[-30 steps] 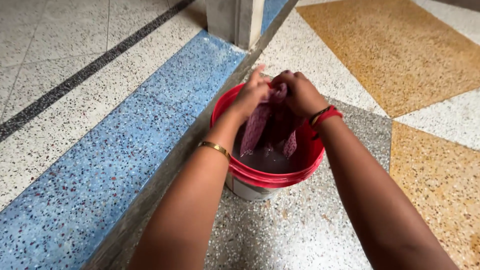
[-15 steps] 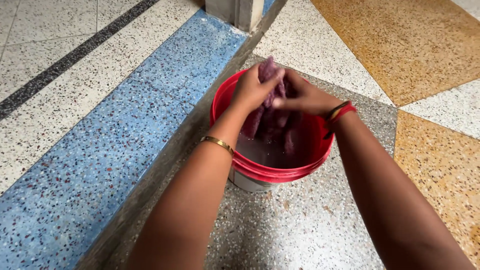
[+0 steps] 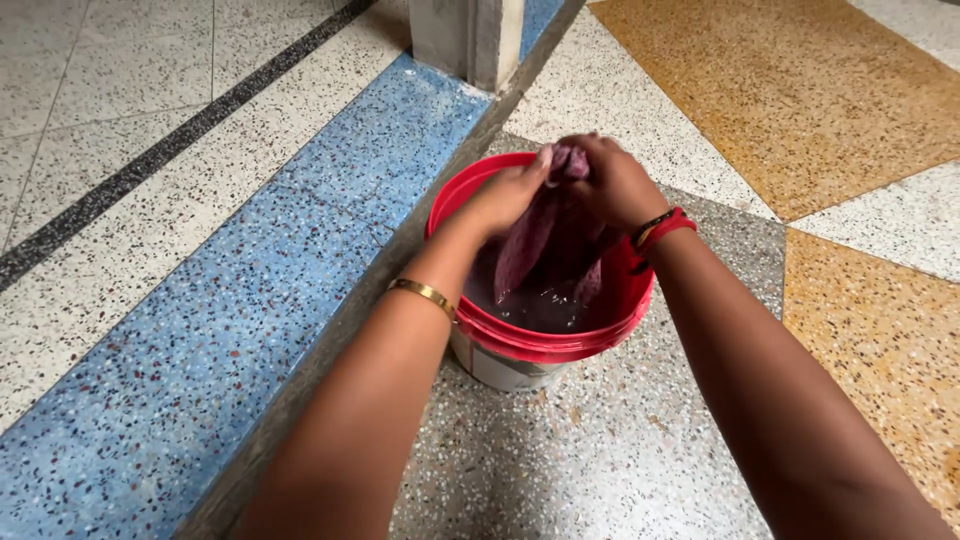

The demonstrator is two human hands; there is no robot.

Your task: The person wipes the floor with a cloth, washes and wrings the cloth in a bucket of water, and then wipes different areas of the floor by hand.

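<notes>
Over the red bucket point(image 3: 540, 345), both of the person's hands meet at the top edge of a wet purple cloth point(image 3: 545, 235). Her left hand point(image 3: 507, 193) comes in from the left side, its fingers curled round the upper corner of the cloth, with the thumb side toward the other hand. Her right hand point(image 3: 612, 182) sits just beside it, touching it or nearly so, the fingers bunched tight over the same gathered top of the cloth. Both hands are closed on the fabric; neither has its fingers spread.

From that grip the cloth hangs straight down inside the bucket, in loose folds, and its lower end reaches the dark water point(image 3: 540, 310) at the bottom. Whether the tips are under the surface or only touching it, I cannot tell.

A thin gold bangle point(image 3: 424, 294) circles the left wrist, and a red and black thread band point(image 3: 660, 228) wraps the right wrist, which lies above the bucket's right rim.

That bucket has a red rim and inside, with a pale lower wall showing beneath the rim on the near side. It stands on a grey speckled terrazzo floor point(image 3: 590, 470), close against a raised grey kerb point(image 3: 330, 350) that runs diagonally past its left side. Beyond the kerb lies a blue speckled strip point(image 3: 230, 300), then pale flooring crossed by a dark line point(image 3: 150, 160). To the right, well apart from the bucket, the floor turns to ochre panels point(image 3: 790, 90). A grey pillar base point(image 3: 468, 40) stands at the far end of the kerb.
</notes>
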